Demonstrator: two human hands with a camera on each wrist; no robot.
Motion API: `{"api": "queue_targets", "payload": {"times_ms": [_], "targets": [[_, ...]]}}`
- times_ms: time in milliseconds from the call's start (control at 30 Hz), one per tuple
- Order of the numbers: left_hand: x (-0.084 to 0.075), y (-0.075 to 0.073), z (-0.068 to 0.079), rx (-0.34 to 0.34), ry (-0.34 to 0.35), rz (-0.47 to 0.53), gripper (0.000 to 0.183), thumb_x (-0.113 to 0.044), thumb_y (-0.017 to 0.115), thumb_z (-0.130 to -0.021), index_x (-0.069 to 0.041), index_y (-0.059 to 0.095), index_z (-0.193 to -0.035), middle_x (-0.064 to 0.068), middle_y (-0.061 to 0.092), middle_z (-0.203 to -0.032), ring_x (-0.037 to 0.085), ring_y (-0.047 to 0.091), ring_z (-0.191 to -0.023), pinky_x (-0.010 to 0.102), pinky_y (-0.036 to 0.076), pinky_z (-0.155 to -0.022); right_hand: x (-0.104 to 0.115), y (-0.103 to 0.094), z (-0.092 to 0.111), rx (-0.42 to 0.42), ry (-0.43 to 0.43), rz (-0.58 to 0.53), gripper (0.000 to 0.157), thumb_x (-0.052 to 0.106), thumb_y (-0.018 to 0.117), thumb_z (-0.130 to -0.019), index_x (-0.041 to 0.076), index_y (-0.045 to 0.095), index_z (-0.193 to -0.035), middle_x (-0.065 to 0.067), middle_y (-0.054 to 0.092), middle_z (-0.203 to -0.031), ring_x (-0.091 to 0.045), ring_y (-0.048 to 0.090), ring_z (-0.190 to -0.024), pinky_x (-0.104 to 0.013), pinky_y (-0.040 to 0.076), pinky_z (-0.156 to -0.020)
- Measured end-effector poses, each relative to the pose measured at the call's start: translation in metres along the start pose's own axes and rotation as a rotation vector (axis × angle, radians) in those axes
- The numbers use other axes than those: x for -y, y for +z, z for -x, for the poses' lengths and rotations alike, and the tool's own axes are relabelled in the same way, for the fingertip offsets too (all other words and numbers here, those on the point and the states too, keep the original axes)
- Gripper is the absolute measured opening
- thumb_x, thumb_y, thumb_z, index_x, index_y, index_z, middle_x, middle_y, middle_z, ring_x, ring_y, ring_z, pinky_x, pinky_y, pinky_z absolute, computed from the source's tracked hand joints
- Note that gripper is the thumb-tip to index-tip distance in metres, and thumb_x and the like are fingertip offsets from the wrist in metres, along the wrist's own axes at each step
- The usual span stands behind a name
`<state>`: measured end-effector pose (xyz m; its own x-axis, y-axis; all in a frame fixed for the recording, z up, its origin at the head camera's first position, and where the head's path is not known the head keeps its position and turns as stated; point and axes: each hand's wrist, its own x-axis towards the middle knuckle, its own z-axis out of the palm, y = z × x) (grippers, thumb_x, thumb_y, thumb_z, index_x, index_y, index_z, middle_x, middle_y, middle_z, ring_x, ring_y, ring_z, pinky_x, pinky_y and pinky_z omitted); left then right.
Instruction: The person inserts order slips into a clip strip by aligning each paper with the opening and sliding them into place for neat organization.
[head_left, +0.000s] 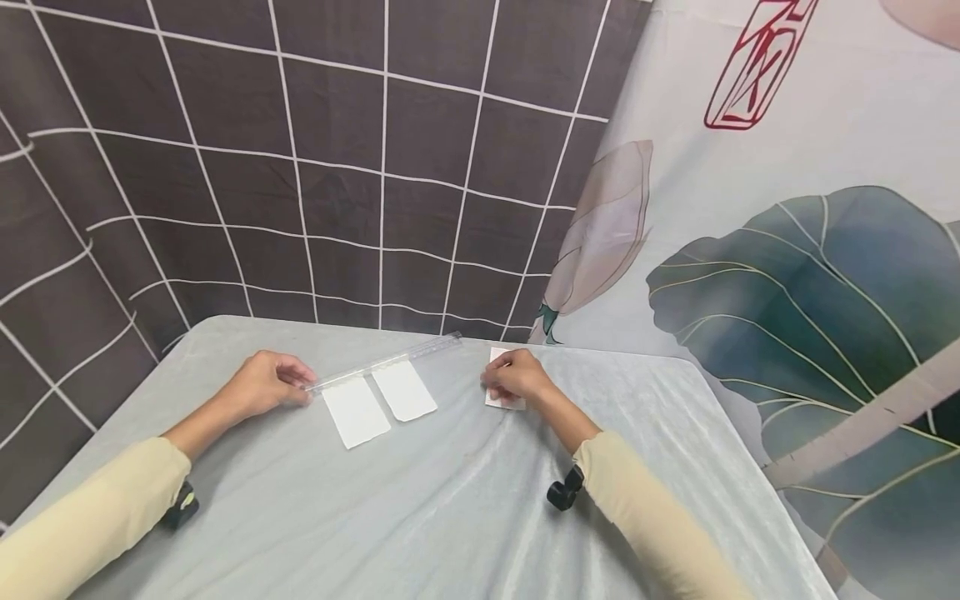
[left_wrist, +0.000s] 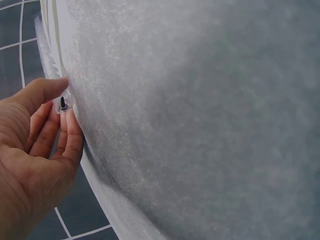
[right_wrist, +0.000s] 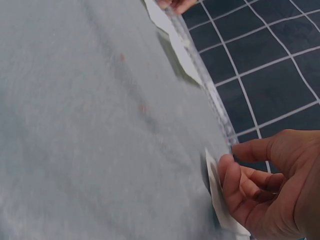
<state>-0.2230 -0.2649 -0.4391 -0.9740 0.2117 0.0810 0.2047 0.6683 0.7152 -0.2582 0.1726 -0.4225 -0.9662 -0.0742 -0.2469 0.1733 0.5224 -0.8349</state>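
A clear plastic ruler [head_left: 438,344] lies slantwise over the upper ends of two white paper pieces, the left paper [head_left: 356,414] and the right paper [head_left: 407,392]. My left hand [head_left: 270,383] pinches the ruler's left end between thumb and fingers; the ruler's end [left_wrist: 57,104] shows there in the left wrist view. Farther right, my right hand [head_left: 519,373] is over a white card [head_left: 497,354], with fingers loosely bent and fingertips by its surface. In the right wrist view that card [right_wrist: 216,192] sits just beside the fingers, and whether they touch it I cannot tell.
A pale grey cloth covers the table [head_left: 450,517], with soft creases near the front. Behind it hangs a dark curtain [head_left: 337,200] with a white grid. On the right is a leaf-printed hanging [head_left: 810,292]. Each wrist carries a small black camera [head_left: 564,489].
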Motion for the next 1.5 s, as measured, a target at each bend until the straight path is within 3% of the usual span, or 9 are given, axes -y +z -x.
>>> {"api": "queue_targets", "payload": {"times_ms": [233,633,833,1000,1133,1200,1267,1333,1500], "targets": [[0.000,0.001,0.000,0.002,0.005,0.005,0.031,-0.003,0.095,-0.077,0.003,0.084,-0.105,0.017,0.086,-0.102,0.018,0.076,-0.094,0.019,0.056,-0.077,-0.012,-0.014,0.002,-0.034,-0.009,-0.008,0.021,0.006,0.080,-0.095,-0.004,0.074,-0.113,0.002,0.072,-0.072,-0.004,0.064,-0.057,-0.017,0.051,-0.054],[-0.001,0.000,0.001,0.005,0.007,0.014,0.031,-0.002,0.095,-0.077,0.004,0.084,-0.106,0.017,0.086,-0.102,0.017,0.076,-0.093,0.019,0.056,-0.076,-0.024,-0.033,0.005,-0.101,-0.003,0.149,0.024,0.013,0.087,-0.090,0.000,0.075,-0.107,0.000,0.069,-0.067,-0.008,0.060,-0.055,-0.021,0.052,-0.056],[-0.001,0.000,0.001,0.005,0.001,0.016,0.032,-0.001,0.095,-0.077,0.005,0.084,-0.106,0.018,0.085,-0.102,0.017,0.075,-0.093,0.020,0.056,-0.076,-0.024,-0.033,0.006,-0.143,0.025,0.191,0.042,0.017,0.088,-0.089,0.000,0.067,-0.121,-0.004,0.069,-0.076,-0.011,0.061,-0.061,-0.022,0.051,-0.057],[-0.001,0.000,0.000,0.006,-0.004,0.009,0.031,-0.001,0.095,-0.077,0.004,0.084,-0.106,0.017,0.085,-0.102,0.018,0.075,-0.093,0.020,0.056,-0.075,-0.026,-0.033,0.001,-0.126,0.031,0.231,0.061,0.022,0.089,-0.089,-0.005,0.059,-0.134,-0.011,0.073,-0.083,-0.015,0.065,-0.066,-0.026,0.055,-0.060],[-0.001,0.000,0.001,0.006,-0.010,0.012,0.032,-0.001,0.095,-0.077,0.005,0.084,-0.106,0.017,0.085,-0.102,0.017,0.074,-0.093,0.020,0.056,-0.075,-0.056,-0.035,-0.035,-0.102,0.019,0.297,0.049,0.035,0.093,-0.082,0.001,0.066,-0.106,-0.010,0.070,-0.082,-0.022,0.066,-0.066,-0.033,0.056,-0.058],[-0.001,0.000,0.000,0.005,-0.012,0.011,0.032,-0.002,0.095,-0.077,0.005,0.084,-0.106,0.017,0.085,-0.102,0.016,0.074,-0.093,0.020,0.056,-0.075,-0.074,-0.035,-0.057,-0.098,0.031,0.332,0.046,0.041,0.095,-0.079,0.009,0.063,-0.087,-0.006,0.065,-0.081,-0.023,0.063,-0.067,-0.033,0.054,-0.057],[-0.001,0.000,0.000,0.005,-0.012,0.009,0.032,-0.002,0.095,-0.077,0.004,0.084,-0.106,0.017,0.085,-0.102,0.016,0.074,-0.093,0.020,0.055,-0.075,-0.086,-0.036,-0.072,-0.094,0.038,0.358,0.049,0.046,0.097,-0.075,0.014,0.060,-0.079,-0.006,0.065,-0.083,-0.024,0.061,-0.069,-0.034,0.051,-0.059],[-0.001,0.000,0.000,0.006,-0.011,0.012,0.032,-0.002,0.095,-0.077,0.004,0.084,-0.106,0.017,0.085,-0.102,0.017,0.074,-0.093,0.020,0.056,-0.076,-0.094,-0.036,-0.080,-0.098,0.042,0.378,0.051,0.047,0.098,-0.074,0.011,0.065,-0.085,-0.008,0.068,-0.092,-0.025,0.062,-0.077,-0.033,0.051,-0.063],[-0.001,0.000,0.000,0.008,-0.014,0.020,0.032,-0.002,0.095,-0.077,0.005,0.084,-0.106,0.017,0.085,-0.103,0.016,0.074,-0.093,0.019,0.056,-0.076,-0.087,-0.031,-0.074,-0.116,0.044,0.404,0.068,0.039,0.098,-0.077,-0.002,0.072,-0.125,-0.019,0.076,-0.122,-0.028,0.067,-0.095,-0.032,0.055,-0.075]]}}
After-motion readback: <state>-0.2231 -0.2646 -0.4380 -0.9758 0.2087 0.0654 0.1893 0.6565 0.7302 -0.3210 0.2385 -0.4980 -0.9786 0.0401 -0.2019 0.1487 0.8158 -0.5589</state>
